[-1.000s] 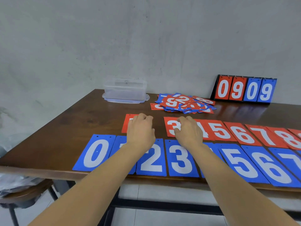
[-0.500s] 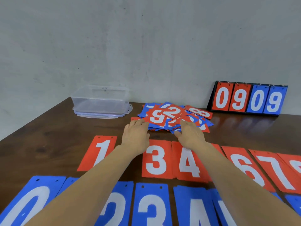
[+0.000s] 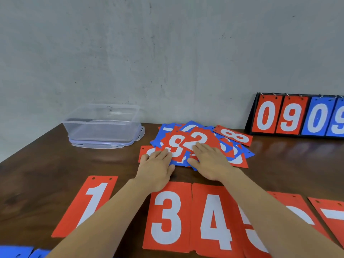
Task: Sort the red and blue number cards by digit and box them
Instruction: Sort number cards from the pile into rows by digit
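The loose pile of cards lies mid-frame, with a red 2 on top. We have moved both hands up from the sorted rows onto it: left hand and right hand rest flat, fingers straight, gripping nothing. We judge the 2 goes next, between the red 1 and red 3. The clear box sits upper left on the desk.

The dark wood table bears a clear box on its lid at ten o'clock, a loose two-colour pile at twelve and a scoreboard at two. Red cards lie in a row at six, blue cards at seven
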`<state>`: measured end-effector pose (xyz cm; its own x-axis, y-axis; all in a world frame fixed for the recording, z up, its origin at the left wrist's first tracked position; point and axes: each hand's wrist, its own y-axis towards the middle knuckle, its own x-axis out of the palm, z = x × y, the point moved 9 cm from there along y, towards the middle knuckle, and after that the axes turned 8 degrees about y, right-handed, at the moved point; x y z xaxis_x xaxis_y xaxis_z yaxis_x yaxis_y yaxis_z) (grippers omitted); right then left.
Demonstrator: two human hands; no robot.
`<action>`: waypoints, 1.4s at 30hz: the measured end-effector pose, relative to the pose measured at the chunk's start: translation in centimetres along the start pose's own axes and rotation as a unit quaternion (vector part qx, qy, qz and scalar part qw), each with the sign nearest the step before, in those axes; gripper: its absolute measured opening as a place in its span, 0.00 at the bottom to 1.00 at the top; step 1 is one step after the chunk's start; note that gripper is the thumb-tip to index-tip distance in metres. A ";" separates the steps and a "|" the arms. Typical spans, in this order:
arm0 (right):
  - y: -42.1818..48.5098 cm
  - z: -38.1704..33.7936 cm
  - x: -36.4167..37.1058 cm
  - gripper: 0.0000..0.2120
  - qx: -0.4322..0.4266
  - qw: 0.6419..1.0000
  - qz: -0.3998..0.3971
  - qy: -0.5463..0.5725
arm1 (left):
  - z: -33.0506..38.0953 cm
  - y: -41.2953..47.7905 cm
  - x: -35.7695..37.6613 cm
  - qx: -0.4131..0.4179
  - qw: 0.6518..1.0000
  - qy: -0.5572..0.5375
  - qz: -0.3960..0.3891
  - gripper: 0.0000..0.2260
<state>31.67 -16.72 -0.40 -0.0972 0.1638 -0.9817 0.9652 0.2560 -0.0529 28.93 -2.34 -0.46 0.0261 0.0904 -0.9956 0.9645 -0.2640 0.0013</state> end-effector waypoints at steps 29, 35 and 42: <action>-1.7 7.7 -0.9 0.45 0.294 0.914 0.111 0.258 | -0.4 2.0 -1.6 -0.203 0.971 -0.084 0.093 0.32; -2.7 9.1 -1.8 0.19 0.296 0.897 0.156 0.289 | -1.6 2.6 -1.8 -0.240 0.961 -0.115 0.074 0.32; -4.4 7.8 -4.0 0.07 0.193 0.730 0.250 0.606 | -2.5 1.4 -3.2 -0.230 0.868 -0.406 0.169 0.12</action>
<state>29.67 -25.96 2.36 0.3730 0.9275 -0.0261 0.9274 -0.3735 -0.0211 30.90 -0.57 2.95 0.3133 -0.6745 -0.6685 0.9460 0.2836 0.1572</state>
